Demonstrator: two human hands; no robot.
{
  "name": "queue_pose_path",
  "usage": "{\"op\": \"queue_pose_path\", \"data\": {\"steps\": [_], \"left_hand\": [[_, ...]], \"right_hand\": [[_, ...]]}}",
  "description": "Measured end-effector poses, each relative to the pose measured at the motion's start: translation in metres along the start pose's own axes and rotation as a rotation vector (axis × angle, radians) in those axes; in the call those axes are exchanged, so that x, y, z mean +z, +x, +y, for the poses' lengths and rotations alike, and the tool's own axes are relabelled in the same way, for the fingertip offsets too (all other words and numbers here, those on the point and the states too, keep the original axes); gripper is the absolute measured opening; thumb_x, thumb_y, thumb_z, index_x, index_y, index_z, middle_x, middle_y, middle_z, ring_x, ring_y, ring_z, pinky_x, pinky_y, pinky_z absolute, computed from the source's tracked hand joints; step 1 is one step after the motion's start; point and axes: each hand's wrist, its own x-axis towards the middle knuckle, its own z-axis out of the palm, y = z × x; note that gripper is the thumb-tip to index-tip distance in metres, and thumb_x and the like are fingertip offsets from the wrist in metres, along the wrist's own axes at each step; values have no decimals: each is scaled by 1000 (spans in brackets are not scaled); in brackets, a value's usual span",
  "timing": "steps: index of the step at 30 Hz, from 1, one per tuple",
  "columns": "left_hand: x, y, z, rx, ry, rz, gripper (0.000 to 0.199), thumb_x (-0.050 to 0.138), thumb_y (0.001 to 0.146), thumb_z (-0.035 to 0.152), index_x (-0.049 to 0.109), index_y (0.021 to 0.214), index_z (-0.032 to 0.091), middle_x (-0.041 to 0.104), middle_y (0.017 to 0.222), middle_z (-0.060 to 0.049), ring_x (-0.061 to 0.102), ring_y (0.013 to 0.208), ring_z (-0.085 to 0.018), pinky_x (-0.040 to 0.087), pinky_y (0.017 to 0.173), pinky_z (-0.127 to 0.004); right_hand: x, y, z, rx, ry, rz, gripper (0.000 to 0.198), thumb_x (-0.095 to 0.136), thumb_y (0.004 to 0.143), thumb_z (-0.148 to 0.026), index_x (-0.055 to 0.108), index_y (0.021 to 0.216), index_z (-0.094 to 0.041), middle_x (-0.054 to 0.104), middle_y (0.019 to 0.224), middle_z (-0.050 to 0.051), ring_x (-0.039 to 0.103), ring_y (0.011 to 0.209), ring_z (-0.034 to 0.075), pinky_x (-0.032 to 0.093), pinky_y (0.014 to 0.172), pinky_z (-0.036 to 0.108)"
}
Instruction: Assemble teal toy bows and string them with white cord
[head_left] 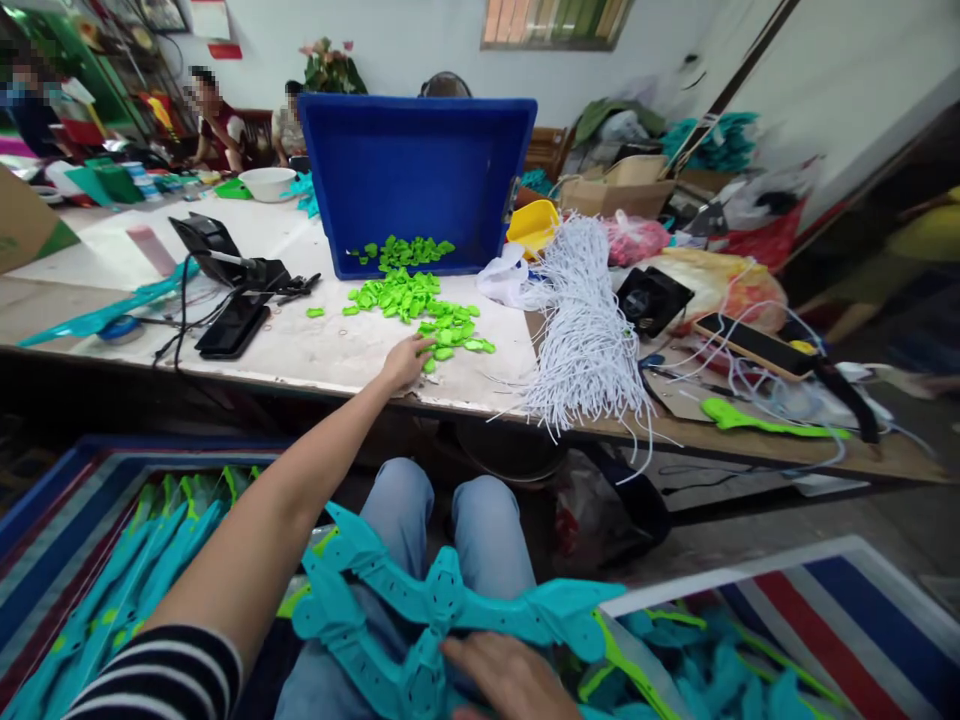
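My left hand point(406, 361) reaches forward to the near edge of a pile of small bright green plastic pieces point(401, 295) on the table. Its fingers are stretched out and touch the pieces; no piece is clearly gripped. Over my lap, my right hand point(514, 675) grips long teal plastic parts point(442, 590), its fingers around their middle. These parts are curved, bow-like, with pointed ends and small holes, and two of them meet at the centre. Bright green trim point(622, 655) shows beside them. My palm and the lower part of the pieces are partly hidden.
A blue bin point(420, 180) lies tipped toward me behind the pile. White cords point(581, 320) hang over the table edge at right. A black phone point(234, 325) lies at left. Striped containers with teal parts point(112, 580) flank my legs. People point(217, 125) sit at the back.
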Motion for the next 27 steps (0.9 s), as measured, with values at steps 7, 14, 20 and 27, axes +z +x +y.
{"op": "queue_pose_path", "data": {"steps": [7,14,20,27], "left_hand": [[-16,-28,10,198,-1,199,26,52,84,11,67,104,18,58,127,-13,44,126,-27,31,106,-43],[-29,-73,52,-278,-1166,-155,20,60,84,33,49,77,18,54,53,5,41,37,-6,33,44,-18],[-18,-136,75,-489,-1612,-688,40,36,92,36,42,58,18,29,32,6,21,26,-6,23,36,-19],[1,-180,95,-637,-1473,-658,39,33,89,36,54,65,13,55,48,-3,43,34,-9,30,35,-19]], "right_hand": [[-92,125,54,112,76,549,25,50,89,-34,70,98,-22,72,95,8,66,88,22,52,80,34],[-111,202,63,74,459,877,31,59,81,-36,66,105,-18,67,102,8,63,87,18,53,67,27],[-99,172,40,44,873,699,31,70,74,-39,70,99,-21,69,101,4,64,89,16,53,82,30],[-77,136,35,231,1046,710,28,71,71,-41,72,86,-18,65,67,0,56,54,10,49,52,24]]}}
